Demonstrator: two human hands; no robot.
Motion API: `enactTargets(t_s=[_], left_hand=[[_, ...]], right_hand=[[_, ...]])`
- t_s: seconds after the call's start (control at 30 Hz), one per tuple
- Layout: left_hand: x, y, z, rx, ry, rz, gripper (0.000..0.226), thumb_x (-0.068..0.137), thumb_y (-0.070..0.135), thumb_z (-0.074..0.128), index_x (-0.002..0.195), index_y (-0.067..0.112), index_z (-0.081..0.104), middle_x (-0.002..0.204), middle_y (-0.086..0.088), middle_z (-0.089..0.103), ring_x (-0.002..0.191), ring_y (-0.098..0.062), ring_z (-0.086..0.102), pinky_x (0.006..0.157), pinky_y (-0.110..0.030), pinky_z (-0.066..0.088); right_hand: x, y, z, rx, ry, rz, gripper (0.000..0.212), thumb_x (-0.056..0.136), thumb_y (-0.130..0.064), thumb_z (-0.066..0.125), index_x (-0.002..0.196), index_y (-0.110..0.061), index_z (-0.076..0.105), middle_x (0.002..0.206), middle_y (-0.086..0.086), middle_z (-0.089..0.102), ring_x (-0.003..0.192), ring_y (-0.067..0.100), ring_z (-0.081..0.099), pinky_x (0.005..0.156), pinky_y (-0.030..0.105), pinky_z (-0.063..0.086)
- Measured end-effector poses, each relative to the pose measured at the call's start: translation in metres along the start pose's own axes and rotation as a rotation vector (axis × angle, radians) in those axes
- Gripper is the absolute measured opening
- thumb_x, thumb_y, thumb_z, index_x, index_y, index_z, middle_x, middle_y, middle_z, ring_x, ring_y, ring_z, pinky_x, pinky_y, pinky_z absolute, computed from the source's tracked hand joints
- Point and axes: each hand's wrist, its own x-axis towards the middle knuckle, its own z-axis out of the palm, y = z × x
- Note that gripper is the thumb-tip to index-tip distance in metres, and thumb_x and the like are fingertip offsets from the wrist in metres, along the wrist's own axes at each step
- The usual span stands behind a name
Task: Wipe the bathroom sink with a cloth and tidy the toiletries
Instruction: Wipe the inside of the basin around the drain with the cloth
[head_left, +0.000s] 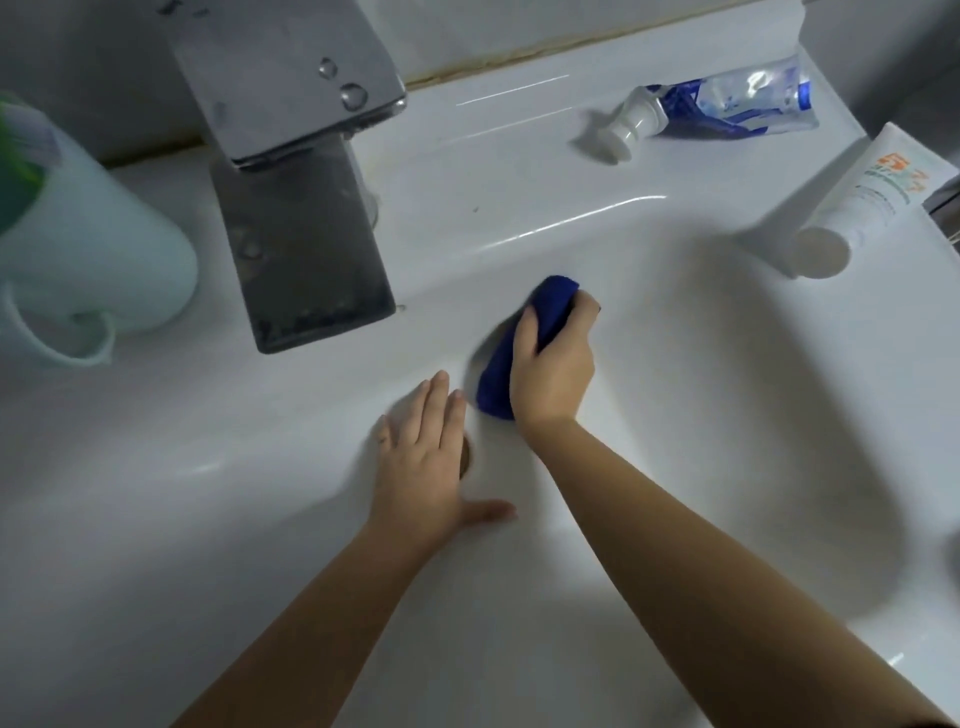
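Two hands in the basin, one cloth at work

The white sink basin (675, 415) lies all around both hands, and its back slope, just under the right hand, is the part being wiped. The chrome faucet (291, 208) stands beyond the left hand and overhangs the bowl. A pale mug (93, 249) sits far to the left of the left hand. A white cream tube (857, 208) and a clear-blue toothpaste tube (727, 104) lie on the ledge beyond and to the right of the right hand, not yet tidied.

The right hand (553, 374) grips the folded blue cloth (550, 301), fingers curled over it, and presses it to the slope. The left hand (421, 467) is open and flat on the basin, fingers straight, just beside the near end of the cloth. The drain (466, 464) shows only partly at its edge.

For a good wipe, I judge the cloth should lie broad against the curve, with overlapping strokes going down toward the drain. The patch under the left palm needs its turn too.
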Motion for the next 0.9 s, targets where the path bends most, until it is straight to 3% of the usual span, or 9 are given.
enactTargets(t_s=[0.1,0.17,0.27,0.4,0.5,0.57,0.67,0.8,0.9], left_hand=[[0.003,-0.003,0.010,-0.024,0.029,0.028,0.122,0.050,0.090,0.028,0.135,0.003,0.035,0.145,-0.016,0.037,0.135,-0.027,0.027,0.093,-0.062,0.037],[0.003,-0.003,0.014,-0.029,0.038,0.026,0.122,0.048,0.090,0.027,0.132,0.002,0.035,0.141,-0.017,0.043,0.131,-0.025,0.027,0.087,-0.063,0.040],[0.003,-0.003,0.015,-0.042,0.044,0.027,0.122,0.048,0.089,0.027,0.131,0.001,0.039,0.140,-0.017,0.044,0.130,-0.023,0.027,0.085,-0.064,0.040],[0.004,-0.004,0.016,-0.031,0.014,0.025,0.123,0.049,0.089,0.023,0.129,-0.001,0.047,0.138,-0.017,0.046,0.129,-0.027,0.038,0.085,-0.063,0.042],[0.004,-0.004,0.015,0.012,-0.006,0.010,0.123,0.049,0.089,0.021,0.131,0.000,0.046,0.140,-0.016,0.044,0.128,-0.029,0.044,0.086,-0.060,0.043],[0.002,-0.001,0.011,0.027,-0.007,-0.005,0.124,0.050,0.090,0.022,0.135,0.002,0.039,0.146,-0.014,0.033,0.135,-0.025,0.032,0.092,-0.059,0.040],[0.003,-0.001,0.006,0.009,-0.027,-0.004,0.123,0.053,0.087,0.030,0.144,0.005,0.015,0.154,-0.009,0.008,0.141,-0.016,0.002,0.106,-0.056,0.024],[0.002,-0.004,0.010,-0.008,-0.052,0.010,0.123,0.049,0.087,0.022,0.131,-0.001,0.045,0.143,-0.014,0.038,0.129,-0.028,0.042,0.088,-0.062,0.040],[0.002,-0.003,0.010,-0.001,-0.007,0.012,0.125,0.050,0.089,0.021,0.135,-0.001,0.040,0.147,-0.013,0.028,0.134,-0.024,0.027,0.093,-0.062,0.036]], right_hand=[[-0.001,0.006,-0.002,-0.107,-0.148,-0.188,0.027,0.095,-0.021,0.044,0.119,-0.010,0.040,0.085,0.003,0.055,0.069,0.021,0.053,0.063,0.029,0.042],[0.002,0.009,-0.010,-0.223,-0.240,-0.331,0.024,0.093,-0.018,0.046,0.115,-0.009,0.044,0.089,0.008,0.059,0.073,0.027,0.055,0.064,0.032,0.043],[0.020,0.017,-0.032,-0.333,-0.163,-0.319,0.026,0.090,-0.017,0.049,0.116,-0.011,0.047,0.099,0.012,0.063,0.084,0.037,0.058,0.068,0.033,0.041],[0.028,0.016,-0.030,-0.241,0.020,-0.167,0.018,0.091,-0.013,0.042,0.109,-0.009,0.044,0.082,0.008,0.056,0.071,0.031,0.053,0.062,0.030,0.036],[0.001,0.017,-0.003,-0.226,-0.136,-0.258,0.016,0.092,-0.012,0.042,0.107,-0.008,0.046,0.083,0.011,0.058,0.068,0.029,0.053,0.061,0.034,0.042],[-0.012,0.018,0.005,-0.278,-0.298,-0.380,0.018,0.091,-0.012,0.044,0.109,-0.010,0.049,0.086,0.012,0.061,0.071,0.030,0.056,0.066,0.041,0.048],[-0.005,0.018,-0.008,-0.363,-0.330,-0.450,0.023,0.091,-0.014,0.046,0.114,-0.012,0.050,0.093,0.011,0.064,0.076,0.029,0.057,0.068,0.036,0.047],[0.032,0.019,-0.054,-0.479,-0.016,-0.400,0.023,0.088,-0.013,0.051,0.111,-0.007,0.053,0.096,0.020,0.063,0.077,0.038,0.055,0.063,0.035,0.036],[0.041,0.021,-0.054,-0.613,-0.053,-0.370,0.026,0.091,-0.013,0.045,0.116,-0.005,0.051,0.096,0.023,0.059,0.068,0.031,0.045,0.060,0.032,0.027]])
